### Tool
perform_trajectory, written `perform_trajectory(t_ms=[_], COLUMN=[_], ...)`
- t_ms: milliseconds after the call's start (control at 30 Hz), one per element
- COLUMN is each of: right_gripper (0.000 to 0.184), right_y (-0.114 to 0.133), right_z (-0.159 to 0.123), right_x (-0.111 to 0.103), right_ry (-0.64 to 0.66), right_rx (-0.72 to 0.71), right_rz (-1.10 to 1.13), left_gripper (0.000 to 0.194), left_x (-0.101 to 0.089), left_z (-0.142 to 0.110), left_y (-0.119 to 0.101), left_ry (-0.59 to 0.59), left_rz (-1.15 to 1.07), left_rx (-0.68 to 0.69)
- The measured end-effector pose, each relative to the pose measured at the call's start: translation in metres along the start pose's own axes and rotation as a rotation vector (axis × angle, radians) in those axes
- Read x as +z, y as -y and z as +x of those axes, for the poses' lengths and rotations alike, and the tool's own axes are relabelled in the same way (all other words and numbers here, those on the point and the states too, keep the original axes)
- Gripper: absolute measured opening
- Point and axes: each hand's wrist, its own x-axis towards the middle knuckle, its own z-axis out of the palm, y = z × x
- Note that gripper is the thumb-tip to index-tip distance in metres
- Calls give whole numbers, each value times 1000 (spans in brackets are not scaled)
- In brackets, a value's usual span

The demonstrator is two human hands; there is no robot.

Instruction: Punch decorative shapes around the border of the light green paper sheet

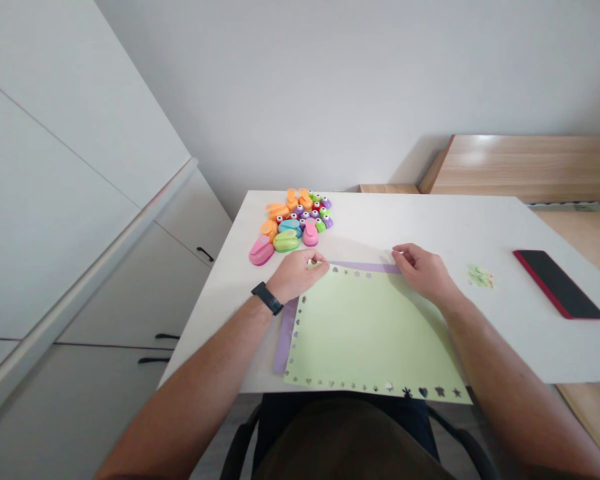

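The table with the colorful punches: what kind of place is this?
It looks like a craft corner, maybe in a home, though I can't be sure. A white table holds colorful shape punches, a light green paper sheet has punched shapes along its edges, and white cupboards stand beside it.

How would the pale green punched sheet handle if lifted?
The pale green sheet is likely light and floppy, like thin paper. Its punched border probably tears easily. Pushed, it may slide on the white table.
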Motion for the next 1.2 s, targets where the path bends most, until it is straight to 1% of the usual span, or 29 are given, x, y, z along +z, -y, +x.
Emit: perform_trajectory(t_ms=[233,433,567,700,767,833,900,967,1067,1133,1200], right_gripper=[39,40,40,39,38,36,35,34,37,43,47], right_y=[-6,-10,-12,-8,2,18,39,62,95,113,126], right_z=[2,6,8,9,10,12,16,24,41,56,71], right_x=[0,1,3,-1,-7,-14,-19,-17,1,19,40], right_ry=[0,18,17,36,94,149,152,158,156,164,188], right_rx=[31,51,46,50,24,-44,-132,-237,-447,-576,-654], right_rz=[-19,-19,-26,-52,-92,-142,-176,-172,-126,-113,-118], left_gripper=[30,27,24,26,27,29,29,30,31,30,29], left_x=[6,3,2,2,3,4,4,3,3,3,4], left_z=[-1,7,10,8,6,5,5,5,4,5,6], left_y=[6,2,1,5,8,11,12,13,13,14,15], left_ry=[19,103,100,102,95,80,61,56,61,52,34], left_rz=[-2,-11,8,-49,-66,-64,-51,-36,-25,-24,-23], left_rx=[-18,-77,-68,-57,-44,-23,-11,-6,9,23,37])
